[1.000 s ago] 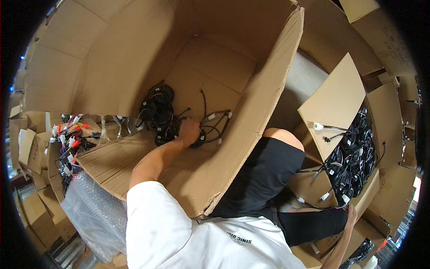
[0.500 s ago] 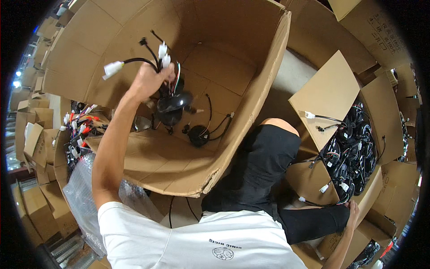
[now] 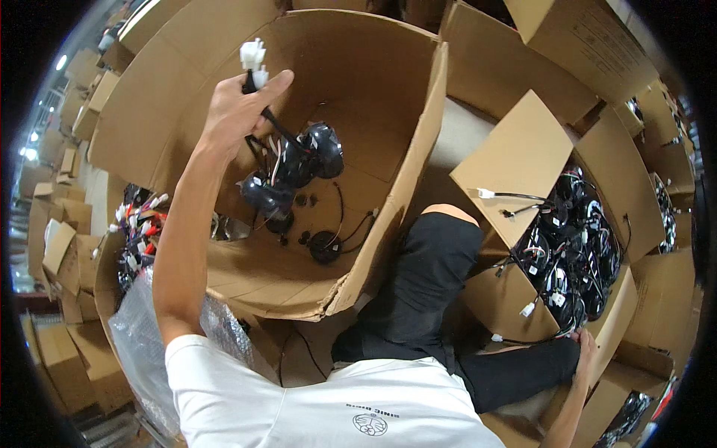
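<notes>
My left hand [image 3: 237, 112] is closed round a bunch of black cables, its thumb sticking out. White plug connectors [image 3: 252, 54] poke up above the fist. From the cables hang glossy black rounded housings [image 3: 299, 166], over the inside of a large open cardboard box [image 3: 299, 295]. Below them, a round black part with leads [image 3: 325, 246] lies on that box's bottom. At the lower right, my right hand [image 3: 587, 352] is curled at the near corner of a smaller box [image 3: 616, 310], beside my knee; what its fingertips hold, if anything, is hidden. Wired black housings [image 3: 575, 246] pile up in this smaller box.
The smaller box's flaps [image 3: 511, 168] stand out toward my leg, with cables lying over them. Left of the large box are loose coloured wires and connectors [image 3: 142, 231] and clear bubble wrap [image 3: 149, 328]. More cardboard boxes [image 3: 582, 48] surround me.
My left hand has risen slightly toward the far left side with the cables. The housings under it have swung apart and show more clearly. My right hand stays by the smaller box.
</notes>
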Available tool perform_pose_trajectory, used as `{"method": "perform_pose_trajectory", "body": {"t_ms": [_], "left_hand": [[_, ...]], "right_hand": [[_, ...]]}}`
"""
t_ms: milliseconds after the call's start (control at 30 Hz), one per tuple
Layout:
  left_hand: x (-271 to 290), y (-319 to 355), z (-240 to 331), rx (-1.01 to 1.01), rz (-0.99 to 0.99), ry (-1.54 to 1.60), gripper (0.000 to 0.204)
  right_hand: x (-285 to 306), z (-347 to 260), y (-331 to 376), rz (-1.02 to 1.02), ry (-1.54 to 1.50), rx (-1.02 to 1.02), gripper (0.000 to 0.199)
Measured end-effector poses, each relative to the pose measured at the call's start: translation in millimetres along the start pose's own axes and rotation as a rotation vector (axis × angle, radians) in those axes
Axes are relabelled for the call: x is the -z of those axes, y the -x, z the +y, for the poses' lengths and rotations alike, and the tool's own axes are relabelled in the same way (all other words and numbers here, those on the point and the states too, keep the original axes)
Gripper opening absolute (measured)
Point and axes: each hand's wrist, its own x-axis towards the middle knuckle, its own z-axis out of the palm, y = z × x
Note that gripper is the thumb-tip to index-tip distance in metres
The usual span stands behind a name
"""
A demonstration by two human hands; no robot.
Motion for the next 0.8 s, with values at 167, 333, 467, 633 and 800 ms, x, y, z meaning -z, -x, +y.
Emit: {"method": "perform_pose_trajectory", "body": {"t_ms": [167, 333, 467, 633, 800], "left_hand": [[7, 11, 8, 0.112, -0.084, 0.186, 0.041], [18, 24, 15, -0.014, -0.203, 0.083, 0.048], [18, 29, 0, -0.154, -0.167, -0.095, 0.054], [18, 29, 6, -0.32, 0.027, 0.017, 0.057], [59, 26, 16, -0.191, 0.213, 0.221, 0.049]], "right_hand": [[-2, -5, 1, -0.039, 0.104, 0.035, 0.041], [0, -18, -3, -0.049, 0.228, 0.092, 0.038], [0, -34, -2, -0.118, 0.364, 0.168, 0.034], [10, -32, 0, -0.157, 0.462, 0.155, 0.033], [10, -43, -1, -0.193, 0.518, 0.168, 0.031]]}}
